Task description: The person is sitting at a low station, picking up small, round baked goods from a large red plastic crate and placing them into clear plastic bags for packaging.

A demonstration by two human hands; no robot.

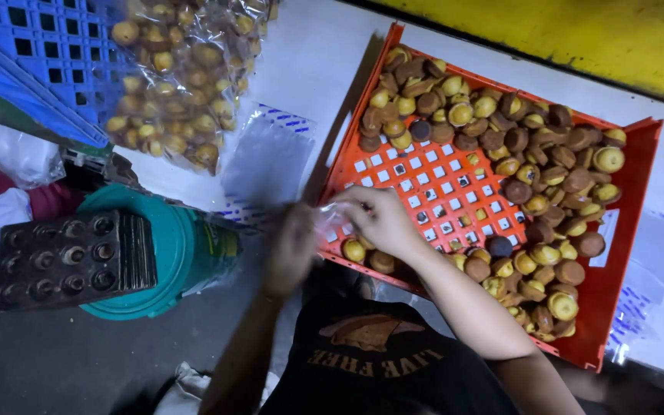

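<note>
Two hands meeting at the head view's centre, at the near-left corner of the orange crate [616, 307]: left hand [290, 250] blurred, fingers curled onto a small clear plastic bag [330, 219], right hand [382, 221] pinching the same bag's other edge, fingertips pressed together. Heaped in the crate from twelve round to five o'clock, small round brown and yellow cakes [532, 177]. At eleven o'clock, filled bags of cakes [174, 84] on a blue crate [40, 46]; at nine, a dark baking mould [67, 257] atop a teal bucket [186, 253].
</note>
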